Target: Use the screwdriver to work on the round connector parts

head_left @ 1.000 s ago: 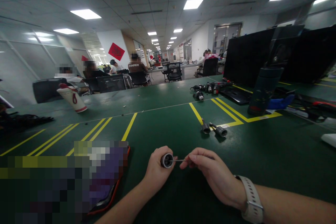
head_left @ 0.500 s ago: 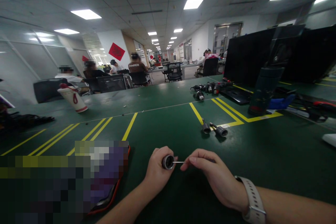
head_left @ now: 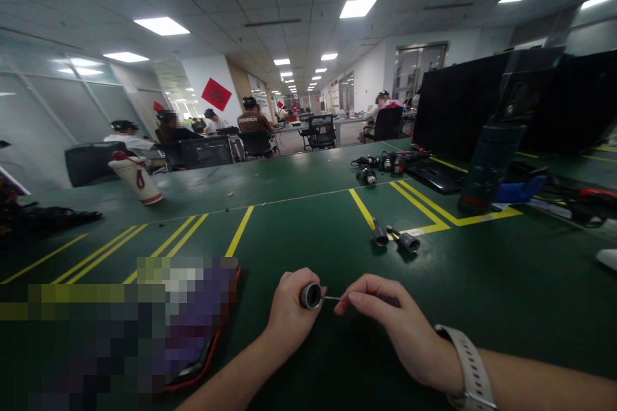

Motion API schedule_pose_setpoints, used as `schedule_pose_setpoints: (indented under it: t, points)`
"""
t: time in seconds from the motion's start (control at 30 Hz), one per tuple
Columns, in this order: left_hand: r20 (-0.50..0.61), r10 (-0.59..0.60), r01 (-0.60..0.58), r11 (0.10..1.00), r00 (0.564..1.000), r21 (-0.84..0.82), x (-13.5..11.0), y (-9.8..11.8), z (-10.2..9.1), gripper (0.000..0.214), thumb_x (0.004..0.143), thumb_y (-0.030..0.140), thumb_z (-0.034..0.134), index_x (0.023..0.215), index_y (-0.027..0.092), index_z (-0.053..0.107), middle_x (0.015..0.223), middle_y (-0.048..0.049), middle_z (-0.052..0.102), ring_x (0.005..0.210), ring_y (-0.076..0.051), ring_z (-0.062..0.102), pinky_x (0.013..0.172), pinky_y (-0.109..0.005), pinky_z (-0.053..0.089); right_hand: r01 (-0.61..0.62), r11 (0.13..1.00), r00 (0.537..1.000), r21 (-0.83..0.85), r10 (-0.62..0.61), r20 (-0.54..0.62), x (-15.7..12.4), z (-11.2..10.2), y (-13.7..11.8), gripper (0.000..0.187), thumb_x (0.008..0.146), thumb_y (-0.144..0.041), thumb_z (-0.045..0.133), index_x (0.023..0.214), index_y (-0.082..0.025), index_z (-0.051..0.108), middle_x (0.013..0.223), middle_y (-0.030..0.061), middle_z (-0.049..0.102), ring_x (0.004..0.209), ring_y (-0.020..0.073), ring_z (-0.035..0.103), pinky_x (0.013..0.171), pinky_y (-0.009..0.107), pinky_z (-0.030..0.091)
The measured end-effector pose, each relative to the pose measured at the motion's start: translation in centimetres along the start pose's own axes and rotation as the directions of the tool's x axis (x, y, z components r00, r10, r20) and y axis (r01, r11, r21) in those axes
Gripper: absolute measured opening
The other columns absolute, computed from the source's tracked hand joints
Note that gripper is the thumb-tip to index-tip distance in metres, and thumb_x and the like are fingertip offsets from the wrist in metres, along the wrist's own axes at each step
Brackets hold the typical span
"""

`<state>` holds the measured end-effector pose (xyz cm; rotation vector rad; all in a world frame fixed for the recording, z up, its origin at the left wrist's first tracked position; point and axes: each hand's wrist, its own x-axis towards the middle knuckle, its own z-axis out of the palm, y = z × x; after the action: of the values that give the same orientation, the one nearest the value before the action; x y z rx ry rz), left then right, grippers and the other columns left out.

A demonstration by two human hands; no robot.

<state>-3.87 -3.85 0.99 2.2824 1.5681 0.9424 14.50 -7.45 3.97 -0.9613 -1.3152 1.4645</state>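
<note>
My left hand [head_left: 288, 314] is closed around a small black cylindrical part [head_left: 310, 295] with a round metal-rimmed end facing me. My right hand [head_left: 385, 321] pinches a thin metal tool [head_left: 331, 298] whose tip points into the open end of that part. Both hands hover just above the green table mat [head_left: 313, 231] near its front edge. A white watch band sits on my right wrist [head_left: 470, 369].
Two similar small parts [head_left: 395, 237] lie on the mat ahead to the right. More parts [head_left: 385, 164] lie farther back beside black monitors [head_left: 463, 103] and a dark bottle [head_left: 489, 167]. A white bottle [head_left: 135, 180] stands far left. People sit at desks behind.
The hands and the part have barely shifted, drifting slightly right and down. The thin tool stays at the part's opening.
</note>
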Motion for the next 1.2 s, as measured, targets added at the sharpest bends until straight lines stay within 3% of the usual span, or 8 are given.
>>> schedule_pose_setpoints:
  t: [0.13,0.4,0.67,0.97,1.2]
  points:
    - [-0.002,0.018,-0.018,1.0,1.0,0.007,0.05,0.11,-0.04,0.021,0.074,0.024,0.057,0.057,0.019,0.047,0.058,0.002,0.052,0.059,-0.016,0.05,0.057,-0.027,0.036,-0.001,0.999,1.0,0.043,0.0,0.01,-0.1,0.08,0.19,0.017,0.08,-0.027,0.058,0.072,-0.017,0.068,0.079,0.0049,0.071,0.084,0.0215,0.06,0.082,0.036,0.039]
    - [0.007,0.009,-0.007,0.988,1.0,-0.155,0.02,-0.02,-0.07,0.018,0.073,0.024,0.057,0.058,0.019,0.047,0.061,0.0021,0.052,0.057,-0.013,0.048,0.054,-0.024,0.037,-0.096,0.973,0.995,0.21,0.101,-0.009,0.18,0.21,0.21,0.014,0.077,-0.028,0.059,0.072,-0.016,0.066,0.078,0.0067,0.072,0.086,0.0235,0.06,0.085,0.04,0.037]
    - [-0.012,0.016,-0.016,1.0,1.0,-0.01,-0.01,0.03,0.0,0.018,0.074,0.024,0.058,0.058,0.019,0.051,0.06,0.0018,0.056,0.06,-0.015,0.05,0.058,-0.027,0.036,-0.019,0.999,1.0,0.035,0.019,-0.008,-0.05,0.19,0.12,0.016,0.079,-0.028,0.06,0.069,-0.018,0.068,0.077,0.0038,0.07,0.083,0.0215,0.06,0.081,0.036,0.039]
    - [0.002,0.028,-0.028,0.999,1.0,-0.033,0.05,0.13,-0.15,0.019,0.075,0.024,0.057,0.058,0.019,0.05,0.06,0.0014,0.056,0.059,-0.015,0.05,0.057,-0.026,0.036,-0.08,0.982,0.996,0.173,0.083,-0.01,0.1,0.28,0.26,0.015,0.077,-0.027,0.059,0.07,-0.016,0.066,0.078,0.006,0.072,0.086,0.0231,0.06,0.086,0.039,0.036]
    - [0.005,0.03,-0.03,0.999,1.0,-0.043,-0.03,-0.07,-0.03,0.018,0.076,0.026,0.056,0.061,0.02,0.049,0.062,0.0014,0.055,0.062,-0.016,0.051,0.059,-0.027,0.038,-0.031,0.988,0.999,0.154,0.034,-0.018,0.04,0.37,0.45,0.015,0.078,-0.027,0.059,0.071,-0.017,0.067,0.078,0.0056,0.071,0.086,0.023,0.06,0.086,0.039,0.037]
